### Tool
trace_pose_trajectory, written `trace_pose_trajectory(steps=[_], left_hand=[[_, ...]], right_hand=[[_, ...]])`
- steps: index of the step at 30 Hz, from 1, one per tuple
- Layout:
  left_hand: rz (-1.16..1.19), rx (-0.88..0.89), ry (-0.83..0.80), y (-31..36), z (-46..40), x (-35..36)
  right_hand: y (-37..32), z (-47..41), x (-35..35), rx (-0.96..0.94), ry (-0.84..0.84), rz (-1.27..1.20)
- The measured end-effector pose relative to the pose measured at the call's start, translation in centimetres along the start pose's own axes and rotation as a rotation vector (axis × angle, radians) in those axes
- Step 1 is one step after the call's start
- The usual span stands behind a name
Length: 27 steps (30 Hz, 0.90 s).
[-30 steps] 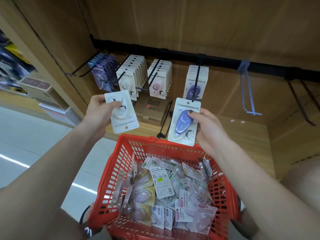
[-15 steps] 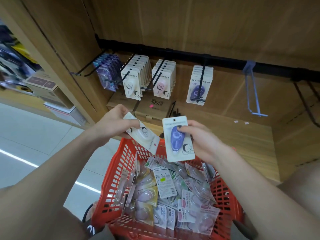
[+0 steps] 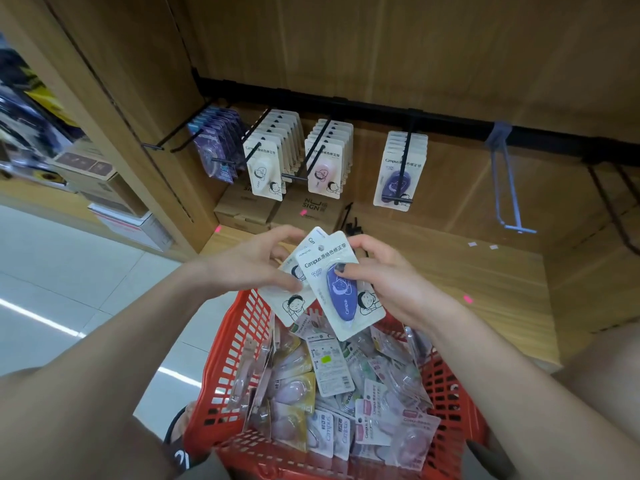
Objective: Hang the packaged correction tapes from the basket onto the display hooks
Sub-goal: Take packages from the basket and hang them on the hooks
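- Head view: A person's right hand [image 3: 388,282] pinches a purple Campus correction tape pack [image 3: 341,289], thumb pressed on the blister, above the far rim of a red plastic basket [image 3: 235,358].
- The left hand [image 3: 252,265] grips a white correction tape pack [image 3: 289,299], which lies partly tucked behind the purple one.
- More packaged correction tapes [image 3: 332,393] lie heaped in the basket.
- On the wooden display behind, rows of white packs [image 3: 265,171], pink packs [image 3: 323,171] and purple packs [image 3: 398,178] hang from black display hooks [image 3: 318,140] on a black rail [image 3: 450,117].
- Farther right, a grey hook [image 3: 509,188] hangs bare.
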State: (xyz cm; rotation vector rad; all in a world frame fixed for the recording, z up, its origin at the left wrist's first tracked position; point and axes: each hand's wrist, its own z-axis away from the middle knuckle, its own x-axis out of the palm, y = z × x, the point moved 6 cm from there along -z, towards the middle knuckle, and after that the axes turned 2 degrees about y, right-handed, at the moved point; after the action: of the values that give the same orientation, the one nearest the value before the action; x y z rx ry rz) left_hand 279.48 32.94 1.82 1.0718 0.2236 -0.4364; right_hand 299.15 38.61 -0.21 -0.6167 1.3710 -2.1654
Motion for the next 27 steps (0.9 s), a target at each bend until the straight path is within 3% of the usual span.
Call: trace_pose_trajectory(steps=[3,8,10,15,27], left_hand=[[0.089,0.031,0.049,0.0,-0.6,-0.8],[0.257,-0.027,0.509,-1.8,-1.3,-6.0],[0.344,-0.033,0.601,-2.4,-1.6,-7.3],[0.437,-0.036,0.714,-3.8,-2.2,-9.6],[0.471,-0.004,0.741,-4.7,-4.1,-10.5]], right_hand=[[-0.6,0.1,-0.5,-0.066,0.092,-0.037],[-0.6,0.4,-4.3,-0.123,0.462,-0.152],[-0.6,0.5,-5.4,-0.145,0.534,-0.194],[-1.2,0.5,-6.5,-0.208,0.603,-0.174],[-1.6,0.1,-6.3,-0.266,0.656,-0.081]])
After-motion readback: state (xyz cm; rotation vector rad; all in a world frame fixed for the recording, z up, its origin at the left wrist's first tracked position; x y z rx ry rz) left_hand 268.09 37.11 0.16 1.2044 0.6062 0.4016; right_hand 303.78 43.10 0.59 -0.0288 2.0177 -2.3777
